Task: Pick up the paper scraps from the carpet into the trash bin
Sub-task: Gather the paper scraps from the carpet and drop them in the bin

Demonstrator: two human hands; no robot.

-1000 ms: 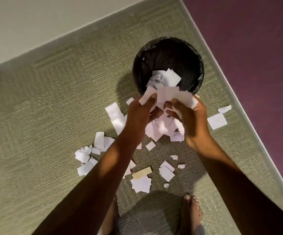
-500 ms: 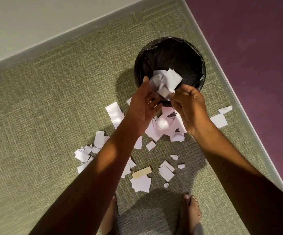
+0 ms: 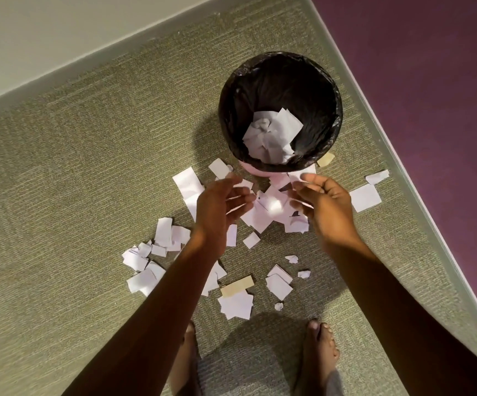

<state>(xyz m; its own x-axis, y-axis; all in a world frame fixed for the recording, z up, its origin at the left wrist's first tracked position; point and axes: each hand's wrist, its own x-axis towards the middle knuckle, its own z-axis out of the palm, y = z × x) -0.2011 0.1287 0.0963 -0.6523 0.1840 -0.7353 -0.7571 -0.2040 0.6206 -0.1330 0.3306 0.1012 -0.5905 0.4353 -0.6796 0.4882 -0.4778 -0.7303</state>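
Note:
A round trash bin (image 3: 231, 90) lined with a black bag stands on the olive carpet, and a heap of white paper (image 3: 271, 135) lies in its bottom. Just in front of the bin my left hand (image 3: 220, 207) and my right hand (image 3: 323, 204) hover side by side, fingers loosely spread, holding nothing. Between and under them lies a pile of white scraps (image 3: 268, 207). More scraps (image 3: 145, 258) are scattered at the left, others (image 3: 235, 305) near my bare feet, and one larger piece (image 3: 364, 197) lies at the right.
A purple wall with a pale baseboard (image 3: 420, 212) runs diagonally along the right. A cream wall (image 3: 60, 38) closes the far left. A tan cardboard strip (image 3: 237, 285) lies among the scraps. My bare feet (image 3: 320, 352) stand at the bottom.
Both hands carried a bunch of scraps up over the bin and let it go. The paper now lies in the bin, and the empty hands have drawn back toward me.

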